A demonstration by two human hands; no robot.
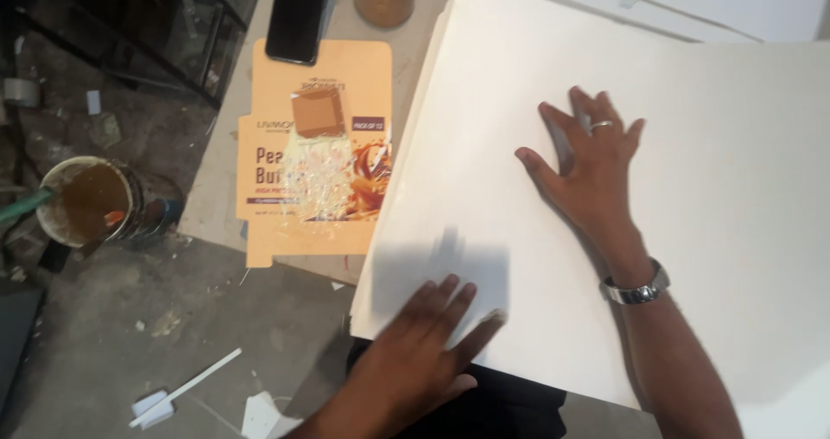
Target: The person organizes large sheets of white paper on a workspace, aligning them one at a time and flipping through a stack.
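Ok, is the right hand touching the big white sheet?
Touching. The head view shows the right hand pressed flat on the big white sheet, fingers spread, palm down, with no gap visible beneath it.

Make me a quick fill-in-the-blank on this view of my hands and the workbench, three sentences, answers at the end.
1. Both hands lie flat on a large ____ sheet.
2. The right hand wears a ring on one finger and a metal ____ at the wrist.
3. A black phone lies on the top edge of the flattened ____ carton, left of the left hand.

Missing words: white; watch; orange
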